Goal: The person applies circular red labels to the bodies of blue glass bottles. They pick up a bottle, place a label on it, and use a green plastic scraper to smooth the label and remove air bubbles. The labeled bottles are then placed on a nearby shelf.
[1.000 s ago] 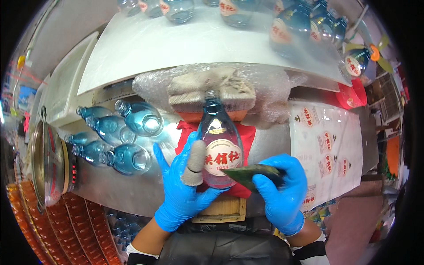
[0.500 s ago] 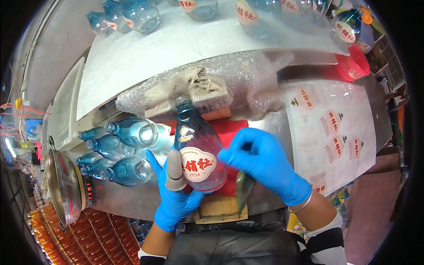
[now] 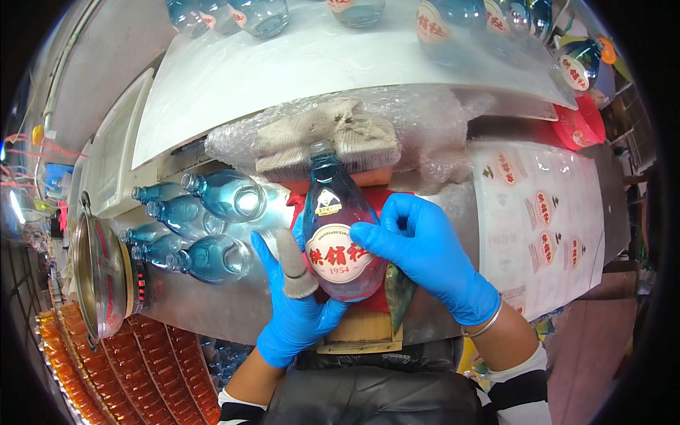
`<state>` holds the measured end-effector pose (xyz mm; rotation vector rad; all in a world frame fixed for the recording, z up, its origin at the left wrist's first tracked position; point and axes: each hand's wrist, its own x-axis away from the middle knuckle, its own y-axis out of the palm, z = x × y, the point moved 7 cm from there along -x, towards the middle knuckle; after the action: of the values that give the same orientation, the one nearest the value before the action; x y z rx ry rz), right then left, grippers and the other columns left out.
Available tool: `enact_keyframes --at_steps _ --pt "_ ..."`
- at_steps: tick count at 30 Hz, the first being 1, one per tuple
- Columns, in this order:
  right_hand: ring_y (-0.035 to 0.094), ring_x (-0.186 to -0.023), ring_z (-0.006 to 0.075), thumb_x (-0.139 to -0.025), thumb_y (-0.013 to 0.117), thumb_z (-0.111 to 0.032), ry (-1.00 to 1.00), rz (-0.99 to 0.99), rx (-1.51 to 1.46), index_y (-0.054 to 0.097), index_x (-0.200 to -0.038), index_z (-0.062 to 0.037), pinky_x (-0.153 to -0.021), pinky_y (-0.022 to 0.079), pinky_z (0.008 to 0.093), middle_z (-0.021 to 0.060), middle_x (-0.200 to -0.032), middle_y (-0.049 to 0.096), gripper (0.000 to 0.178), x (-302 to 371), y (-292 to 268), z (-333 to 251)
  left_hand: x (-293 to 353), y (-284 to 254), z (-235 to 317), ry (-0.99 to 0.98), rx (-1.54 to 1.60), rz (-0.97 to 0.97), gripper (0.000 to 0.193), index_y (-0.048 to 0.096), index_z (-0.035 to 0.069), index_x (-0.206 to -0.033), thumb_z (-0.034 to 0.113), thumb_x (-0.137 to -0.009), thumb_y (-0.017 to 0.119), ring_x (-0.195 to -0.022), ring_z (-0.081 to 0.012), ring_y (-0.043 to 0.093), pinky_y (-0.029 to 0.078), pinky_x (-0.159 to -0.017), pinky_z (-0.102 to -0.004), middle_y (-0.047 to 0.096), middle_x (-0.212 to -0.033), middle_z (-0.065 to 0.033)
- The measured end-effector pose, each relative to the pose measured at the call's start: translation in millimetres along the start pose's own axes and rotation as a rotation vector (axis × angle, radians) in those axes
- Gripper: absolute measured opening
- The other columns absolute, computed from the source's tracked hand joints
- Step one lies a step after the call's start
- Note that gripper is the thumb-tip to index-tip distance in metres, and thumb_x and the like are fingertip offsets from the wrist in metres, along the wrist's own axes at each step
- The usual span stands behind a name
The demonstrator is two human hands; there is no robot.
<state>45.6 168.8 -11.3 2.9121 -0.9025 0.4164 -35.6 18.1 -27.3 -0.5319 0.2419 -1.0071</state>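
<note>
A blue-tinted glass bottle (image 3: pixel 345 205) leans back, its neck against a bundle of grey knitted cloth. It carries a white oval label (image 3: pixel 338 251) with red characters and a small emblem above. My left hand (image 3: pixel 297 319), blue-gloved with a grey knitted sleeve on one finger, grips the bottle from its left side and base. My blue-gloved right hand (image 3: pixel 432 258) is closed, its thumb on the label's right edge. From beneath it sticks out a dark green, flat, pointed piece (image 3: pixel 399 301), apparently gripped by the lower fingers, which are hidden.
Several blue bottles (image 3: pixel 216 258) lie at left beside a metal pot (image 3: pixel 88 283). Right of me lies a sheet of label transfers (image 3: pixel 524 283). Behind the knitted cloth (image 3: pixel 368 138) are bubble wrap (image 3: pixel 234 145) and a white board (image 3: pixel 283 78) bearing labelled bottles.
My right hand has come onto the bottle, its thumb now on the label. The green piece shows its broader side. The whole view has shifted slightly.
</note>
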Motion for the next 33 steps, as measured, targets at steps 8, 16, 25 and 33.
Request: enact_keyframes --at_steps 8,16,25,33 --pt "0.051 -0.062 0.0087 -0.087 0.056 -0.042 0.302 0.062 -0.595 0.060 -0.074 -0.0068 -0.059 0.041 0.0224 0.0021 -0.065 0.055 0.038 -4 -23 47 -5 1 8 0.248 -0.261 0.069 0.086 0.017 -0.001 -0.139 0.036 -0.076 0.062 -0.130 -0.0344 0.029 -0.014 -0.101 -0.0589 0.026 -0.142 -0.0210" --pt "0.056 -0.078 0.0086 -0.081 0.066 -0.011 -0.245 0.278 -0.176 0.059 -0.094 -0.0042 -0.071 0.045 0.0207 0.0014 -0.087 0.060 0.016 22 -37 -35 -1 -11 16 0.171 0.210 0.077 0.098 0.007 -0.003 -0.141 0.013 -0.069 0.072 -0.126 -0.0246 0.036 0.018 -0.106 -0.0439 0.036 -0.137 -0.0155" --pt "0.054 -0.077 0.0183 -0.060 0.073 -0.011 -0.982 0.174 1.018 0.069 -0.089 -0.0164 -0.059 0.039 0.0304 -0.0015 -0.086 0.061 0.031 95 25 -104 4 -26 30 0.140 0.229 0.191 0.094 0.016 0.002 -0.136 0.016 -0.065 0.077 -0.112 -0.0233 0.049 0.026 -0.096 -0.0400 0.052 -0.119 -0.0119" --pt "0.048 -0.073 0.0103 -0.061 0.078 -0.020 -1.142 0.205 1.104 0.068 -0.090 -0.0224 -0.067 0.029 0.0327 -0.0086 -0.085 0.054 0.031 145 38 -69 8 -25 38 0.079 0.081 0.262 0.071 0.044 0.006 -0.126 0.038 -0.069 0.072 -0.133 -0.0334 0.019 -0.006 -0.107 -0.0518 0.049 -0.126 -0.0097"
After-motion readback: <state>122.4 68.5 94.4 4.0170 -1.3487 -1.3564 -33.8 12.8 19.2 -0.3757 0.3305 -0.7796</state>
